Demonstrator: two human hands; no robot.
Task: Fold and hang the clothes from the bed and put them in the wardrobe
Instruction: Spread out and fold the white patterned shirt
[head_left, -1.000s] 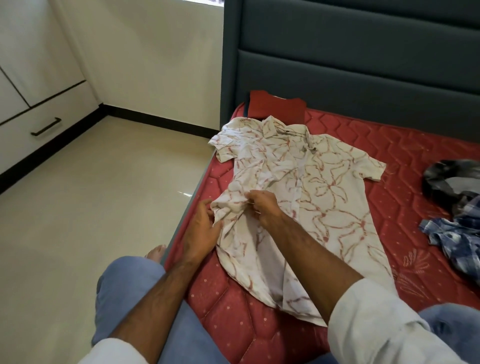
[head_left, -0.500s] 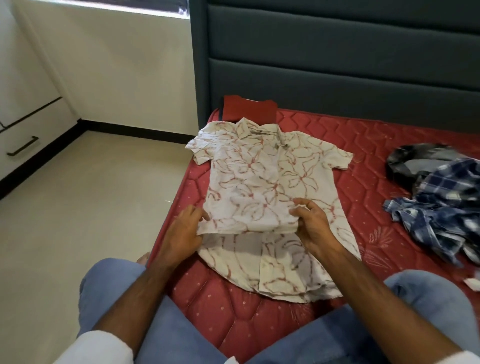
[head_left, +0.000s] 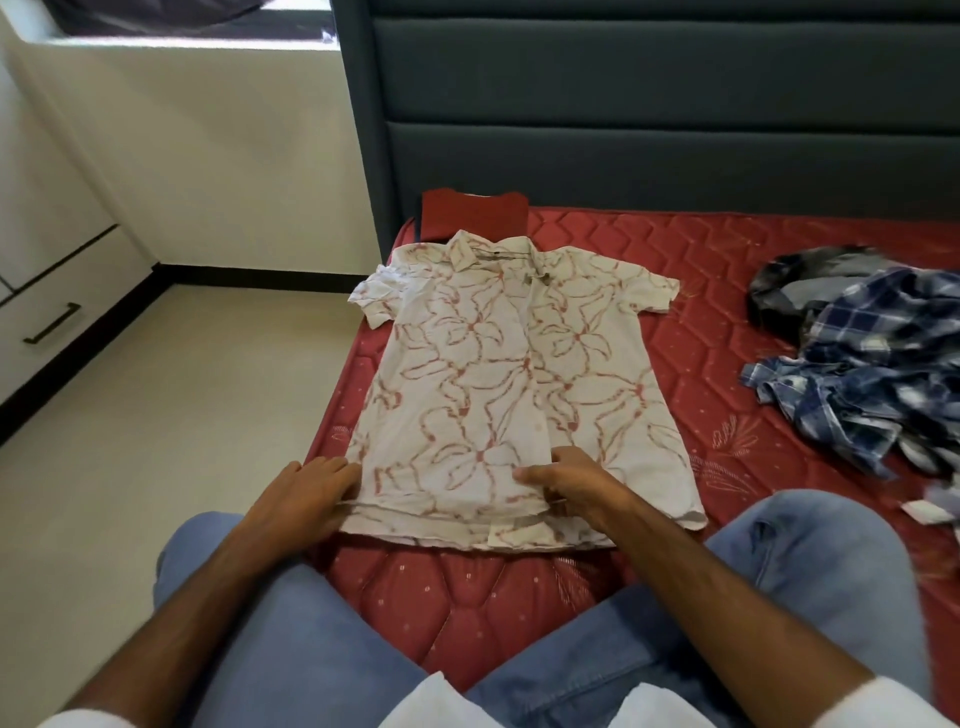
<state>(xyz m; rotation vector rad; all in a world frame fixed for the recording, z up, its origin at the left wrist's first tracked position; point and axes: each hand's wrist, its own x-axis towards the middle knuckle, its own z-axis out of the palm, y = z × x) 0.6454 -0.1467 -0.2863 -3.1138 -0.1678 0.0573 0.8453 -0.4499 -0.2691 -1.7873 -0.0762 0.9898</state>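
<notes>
A white short-sleeved shirt with a red flower print (head_left: 498, 374) lies spread flat on the red mattress (head_left: 727, 291), collar towards the headboard. My left hand (head_left: 306, 493) holds the left corner of the hem, its fingers curled at the cloth's edge. My right hand (head_left: 566, 483) pinches the front panel near the button line just above the hem. A folded dark red garment (head_left: 472, 213) lies behind the collar. A crumpled blue checked shirt (head_left: 878, 374) and a dark grey garment (head_left: 795, 280) lie at the right.
The dark teal padded headboard (head_left: 649, 104) stands behind the bed. Left of the bed is beige floor (head_left: 156, 415), and white wardrobe drawers with a black handle (head_left: 52, 325) line the left wall. My knees in blue jeans (head_left: 810, 571) rest on the mattress edge.
The left front panel, bunched and lifted before, has been drawn down and laid flat. Both hands moved towards me to the hem, and the view shifted right.
</notes>
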